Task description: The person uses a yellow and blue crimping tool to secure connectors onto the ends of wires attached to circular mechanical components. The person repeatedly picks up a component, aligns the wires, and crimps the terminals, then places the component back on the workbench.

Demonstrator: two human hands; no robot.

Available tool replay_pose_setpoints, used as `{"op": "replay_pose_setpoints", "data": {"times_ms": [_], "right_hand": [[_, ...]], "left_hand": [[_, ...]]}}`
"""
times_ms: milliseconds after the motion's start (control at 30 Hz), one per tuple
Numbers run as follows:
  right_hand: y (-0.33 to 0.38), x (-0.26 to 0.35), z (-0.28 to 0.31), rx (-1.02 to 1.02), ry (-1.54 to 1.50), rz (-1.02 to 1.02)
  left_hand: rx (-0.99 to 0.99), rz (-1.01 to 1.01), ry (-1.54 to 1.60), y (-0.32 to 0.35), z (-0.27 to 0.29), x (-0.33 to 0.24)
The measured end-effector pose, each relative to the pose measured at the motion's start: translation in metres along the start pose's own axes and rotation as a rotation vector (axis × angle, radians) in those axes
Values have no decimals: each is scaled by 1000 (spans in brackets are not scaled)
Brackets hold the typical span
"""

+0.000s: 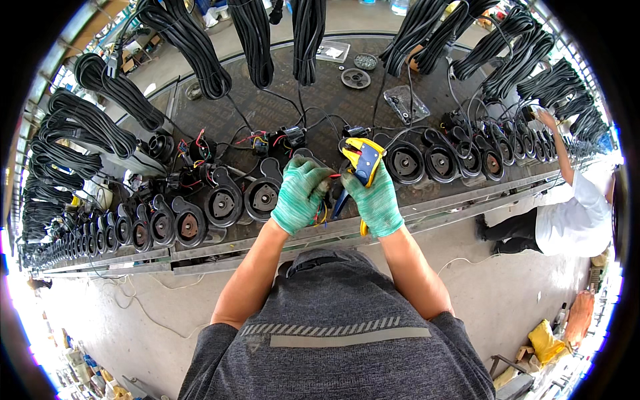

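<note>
Working above the middle of the desk (360,110), the head view shows two hands in green gloves close together. The left hand (299,195) has its fingers closed in a pinch on a short red wire (335,176), at the centre of the frame. The right hand (375,207) curls its fingers around a yellow and blue wire stripper (367,162), its fingertips by the wire's other end; whether they pinch it, I cannot tell. Round black housings (223,204) line the desk's near edge; cable bundles (253,47) hang across the top. At right, a co-worker's hand (547,119) reaches over the desk.
</note>
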State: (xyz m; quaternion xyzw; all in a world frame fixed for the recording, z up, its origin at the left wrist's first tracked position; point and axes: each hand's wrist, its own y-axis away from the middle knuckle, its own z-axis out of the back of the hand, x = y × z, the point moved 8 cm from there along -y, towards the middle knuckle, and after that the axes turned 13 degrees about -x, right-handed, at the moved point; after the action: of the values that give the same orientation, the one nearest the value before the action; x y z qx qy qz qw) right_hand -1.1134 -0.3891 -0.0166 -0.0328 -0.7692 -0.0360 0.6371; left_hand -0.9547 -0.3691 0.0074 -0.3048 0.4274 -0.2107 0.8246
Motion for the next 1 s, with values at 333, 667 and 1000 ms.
{"op": "replay_pose_setpoints", "data": {"times_ms": [333, 667, 1000], "right_hand": [[-1, 25, -15, 251, 23, 131], [-7, 13, -6, 140, 117, -7], [38, -5, 20, 91, -266, -563]], "left_hand": [[100, -95, -138, -7, -2, -8], [12, 10, 16, -2, 3, -4], [-223, 148, 43, 11, 8, 11]]}}
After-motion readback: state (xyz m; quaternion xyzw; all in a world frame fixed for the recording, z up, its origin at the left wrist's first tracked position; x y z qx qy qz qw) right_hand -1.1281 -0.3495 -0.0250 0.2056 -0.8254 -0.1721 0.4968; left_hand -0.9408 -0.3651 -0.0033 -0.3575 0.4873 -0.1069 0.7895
